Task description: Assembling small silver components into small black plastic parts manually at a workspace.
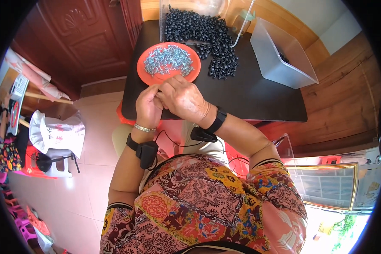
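Head view: left hand (149,105) touches right hand (184,100) near red plate (142,71)

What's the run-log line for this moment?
left hand: meets right hand | anything held: cannot tell | red plate: small silvery pieces, beyond hands | black pieces: partly on dark table

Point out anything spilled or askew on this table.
Black bead-like parts lie loose on the dark tabletop, trailing from the mouth of the clear plastic box, right of the orange plate. It looks spilled, since most are heaped inside, though it may be deliberate.
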`<action>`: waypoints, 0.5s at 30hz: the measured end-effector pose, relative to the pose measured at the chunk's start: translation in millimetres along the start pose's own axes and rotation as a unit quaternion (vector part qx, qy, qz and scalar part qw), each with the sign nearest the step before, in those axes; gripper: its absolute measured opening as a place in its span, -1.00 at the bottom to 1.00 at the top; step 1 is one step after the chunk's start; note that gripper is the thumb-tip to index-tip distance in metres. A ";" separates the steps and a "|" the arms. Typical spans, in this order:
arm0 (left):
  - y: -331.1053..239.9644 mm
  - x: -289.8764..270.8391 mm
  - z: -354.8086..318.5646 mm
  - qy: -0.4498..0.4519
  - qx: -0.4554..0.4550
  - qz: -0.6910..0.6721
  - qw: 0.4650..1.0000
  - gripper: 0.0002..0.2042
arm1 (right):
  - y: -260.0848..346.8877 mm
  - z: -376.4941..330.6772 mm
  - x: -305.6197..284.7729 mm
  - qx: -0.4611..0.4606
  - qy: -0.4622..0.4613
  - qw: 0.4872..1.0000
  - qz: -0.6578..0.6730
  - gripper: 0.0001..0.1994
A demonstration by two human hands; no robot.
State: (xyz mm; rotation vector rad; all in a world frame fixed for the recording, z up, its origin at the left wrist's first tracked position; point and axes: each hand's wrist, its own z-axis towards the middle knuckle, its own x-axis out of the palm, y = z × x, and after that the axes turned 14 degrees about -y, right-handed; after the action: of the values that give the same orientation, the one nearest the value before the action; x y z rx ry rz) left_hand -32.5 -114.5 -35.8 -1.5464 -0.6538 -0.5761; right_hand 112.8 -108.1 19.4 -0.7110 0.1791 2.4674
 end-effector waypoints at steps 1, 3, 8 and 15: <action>0.5 1.6 0.6 -0.005 0.005 -0.003 1.000 -0.69 | -0.8 -0.5 -0.9 0.007 -0.003 1.000 0.006 -0.81; 2.1 5.3 -3.2 0.013 0.014 0.025 1.000 -0.68 | -5.0 2.9 -8.2 0.015 -0.007 1.000 0.011 -0.81; -8.6 4.8 -10.1 0.033 0.009 0.102 0.994 -0.64 | -58.8 36.6 -86.3 0.110 -0.179 0.966 -0.152 -0.83; -3.9 8.2 -5.7 0.050 0.017 0.120 0.991 -0.68 | -208.8 29.7 -207.2 0.084 -0.176 0.837 -0.511 -0.77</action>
State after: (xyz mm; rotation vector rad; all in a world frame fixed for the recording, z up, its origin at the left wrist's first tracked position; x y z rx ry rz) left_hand -29.3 -119.5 -26.8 -1.5268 -0.3924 -0.4541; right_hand 360.0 -25.3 158.9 -0.1557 -0.1127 1.4660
